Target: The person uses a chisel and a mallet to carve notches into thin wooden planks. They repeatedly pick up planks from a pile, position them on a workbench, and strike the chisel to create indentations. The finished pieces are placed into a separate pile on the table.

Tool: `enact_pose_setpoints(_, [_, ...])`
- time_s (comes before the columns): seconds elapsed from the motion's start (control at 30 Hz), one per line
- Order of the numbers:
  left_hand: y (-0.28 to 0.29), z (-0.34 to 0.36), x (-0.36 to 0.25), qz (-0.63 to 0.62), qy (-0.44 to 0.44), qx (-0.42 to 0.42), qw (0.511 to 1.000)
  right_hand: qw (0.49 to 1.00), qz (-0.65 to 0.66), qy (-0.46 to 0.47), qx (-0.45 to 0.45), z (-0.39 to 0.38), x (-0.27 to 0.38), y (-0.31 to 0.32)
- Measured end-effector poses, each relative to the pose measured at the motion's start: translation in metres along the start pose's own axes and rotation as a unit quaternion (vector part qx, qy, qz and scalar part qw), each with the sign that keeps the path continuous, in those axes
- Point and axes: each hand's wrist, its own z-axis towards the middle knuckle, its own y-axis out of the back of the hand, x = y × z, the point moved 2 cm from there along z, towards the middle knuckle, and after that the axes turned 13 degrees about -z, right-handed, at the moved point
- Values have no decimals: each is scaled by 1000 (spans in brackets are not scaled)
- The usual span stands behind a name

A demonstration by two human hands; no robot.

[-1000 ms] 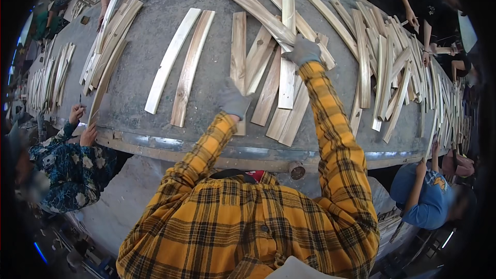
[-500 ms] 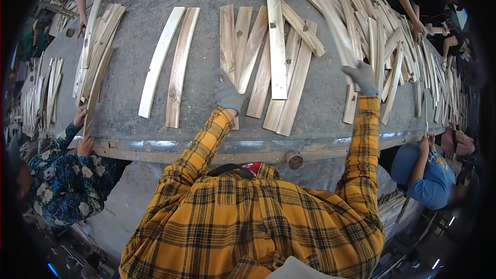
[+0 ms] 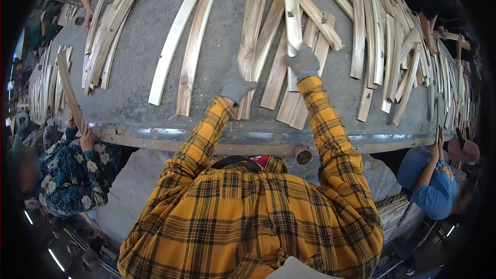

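Several wooden slats lie fanned out on the grey table before me, some pale, some brown. My left hand, in a grey glove, rests over the near part of a brown slat, its thumb stretched out to the right. Its fingers are partly blurred. To the right, my gloved right hand is closed round a pale slat with a dark knot, near its lower end. Under and beside this slat are browner ones, and a knotted slat crosses behind it at a slant.
Two separate slats, one pale and one brown, lie to the left. A heaped pile of slats covers the right. Co-workers handle slats at both sides and across the table. A round brown knob stands by the near metal edge.
My right hand has let go of a slat at the right pile and moved left onto the pale slat. My left hand stays at the brown slats. The whole view has shifted slightly.
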Motion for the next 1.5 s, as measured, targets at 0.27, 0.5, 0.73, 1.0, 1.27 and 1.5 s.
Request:
enact_pose_setpoints(0.27, [8,-7,23,-537,199,115,812,981,-125,59,-137,69,-65,106])
enact_pose_setpoints(0.5, [16,-14,21,-560,209,163,785,977,-188,87,-59,121,-81,92])
enact_pose_setpoints(0.73, [-6,-16,-34,-525,93,135,835,951,295,93,19,71,-150,68])
enact_pose_setpoints(1.0, [-100,22,-132,-311,-30,76,947,917,390,-28,-83,-30,-194,75])
enact_pose_setpoints(1.27, [-136,33,-158,-90,-171,20,981,983,39,-116,-134,-34,-175,90])
enact_pose_setpoints(1.5, [-75,9,-30,141,47,-5,989,969,107,140,-174,-77,-79,7])
